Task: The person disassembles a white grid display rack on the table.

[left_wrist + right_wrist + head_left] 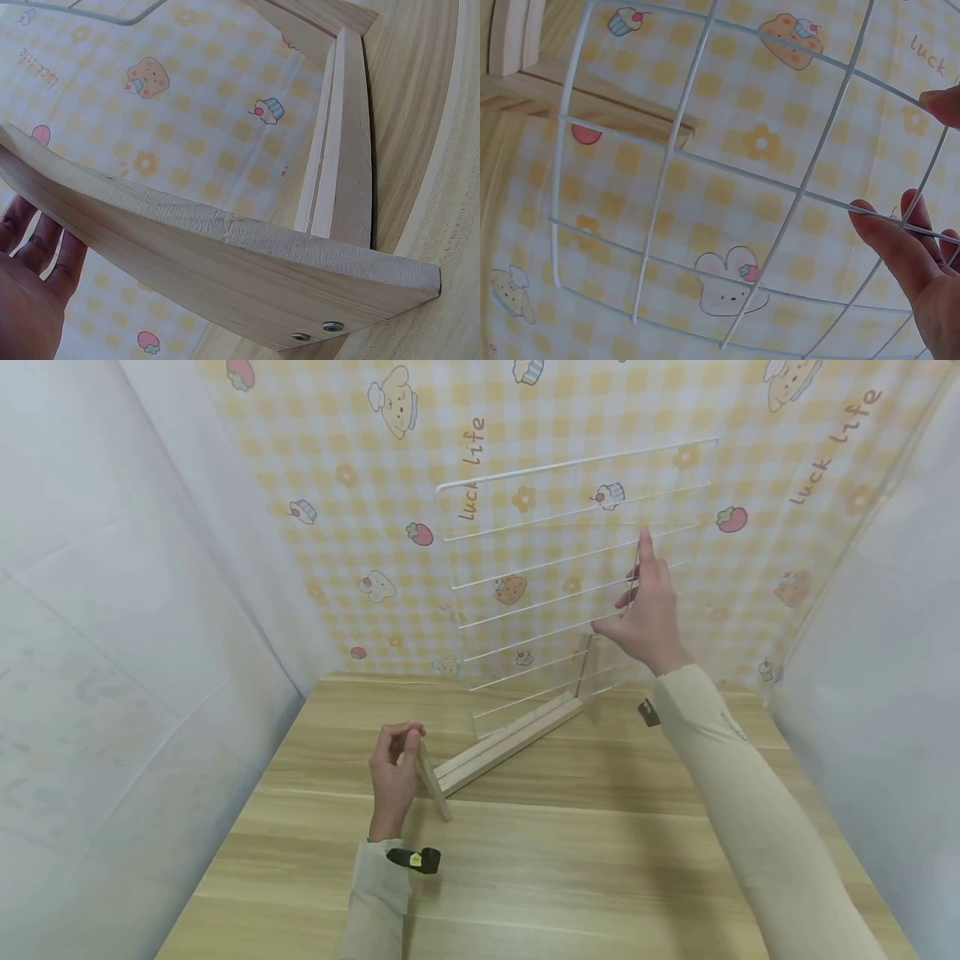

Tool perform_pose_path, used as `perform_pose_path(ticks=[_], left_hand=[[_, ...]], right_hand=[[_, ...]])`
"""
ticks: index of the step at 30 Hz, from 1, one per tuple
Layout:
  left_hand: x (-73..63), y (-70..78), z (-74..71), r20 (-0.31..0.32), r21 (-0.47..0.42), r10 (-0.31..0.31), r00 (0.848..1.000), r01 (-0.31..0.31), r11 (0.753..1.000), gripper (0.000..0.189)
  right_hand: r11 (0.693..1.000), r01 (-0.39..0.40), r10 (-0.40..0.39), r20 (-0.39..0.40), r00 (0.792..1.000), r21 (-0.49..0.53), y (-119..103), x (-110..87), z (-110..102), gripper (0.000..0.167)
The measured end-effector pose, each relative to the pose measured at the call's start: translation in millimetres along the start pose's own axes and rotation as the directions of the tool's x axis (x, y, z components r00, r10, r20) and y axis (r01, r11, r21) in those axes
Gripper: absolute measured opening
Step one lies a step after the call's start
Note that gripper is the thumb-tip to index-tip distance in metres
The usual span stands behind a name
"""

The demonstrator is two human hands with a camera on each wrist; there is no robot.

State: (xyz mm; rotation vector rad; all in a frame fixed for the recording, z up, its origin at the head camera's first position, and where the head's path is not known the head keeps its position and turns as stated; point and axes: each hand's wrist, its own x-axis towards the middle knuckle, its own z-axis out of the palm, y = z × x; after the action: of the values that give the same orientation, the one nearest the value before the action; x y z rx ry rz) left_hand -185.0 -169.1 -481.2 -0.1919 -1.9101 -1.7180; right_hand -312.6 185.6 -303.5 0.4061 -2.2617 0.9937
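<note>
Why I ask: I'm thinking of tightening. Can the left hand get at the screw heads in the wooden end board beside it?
Probably yes: the left hand is toward the other end of the wooden end board, and nothing visible covers the screw heads; it may need to shift along.

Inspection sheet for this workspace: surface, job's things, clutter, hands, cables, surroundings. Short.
Surface: light wood-grain tabletop.
Job's things: wooden stand with a grooved bar; two screw heads in its left end panel; white wire grid, not in the groove.
Clutter: nothing seen.
Left hand: holds the left end panel.
Right hand: holds the grid.
Cables: nothing seen.
Surroundings: yellow-checked backdrop behind, pale sheeting at both sides.
</note>
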Motion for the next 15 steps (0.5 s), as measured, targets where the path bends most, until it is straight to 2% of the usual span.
perform_pose_path(ticks=[7, 15], left_hand=[[-0.2, 1.3, 0.3, 0.000, 0.003, -0.014, 1.000, 0.014, 1.000, 0.019], [-0.5, 2.4, 1.3, -0.007, -0.002, -0.027, 1.000, 0.027, 1.000, 0.019]], right_hand=[[0.997, -0.069, 0.071, 0.069, 0.995, -0.033, 14, -10.0, -7, 0.130], [0.983, -0.160, 0.174, 0.163, 0.971, -0.094, 27, -22.3, -17, 0.132]])
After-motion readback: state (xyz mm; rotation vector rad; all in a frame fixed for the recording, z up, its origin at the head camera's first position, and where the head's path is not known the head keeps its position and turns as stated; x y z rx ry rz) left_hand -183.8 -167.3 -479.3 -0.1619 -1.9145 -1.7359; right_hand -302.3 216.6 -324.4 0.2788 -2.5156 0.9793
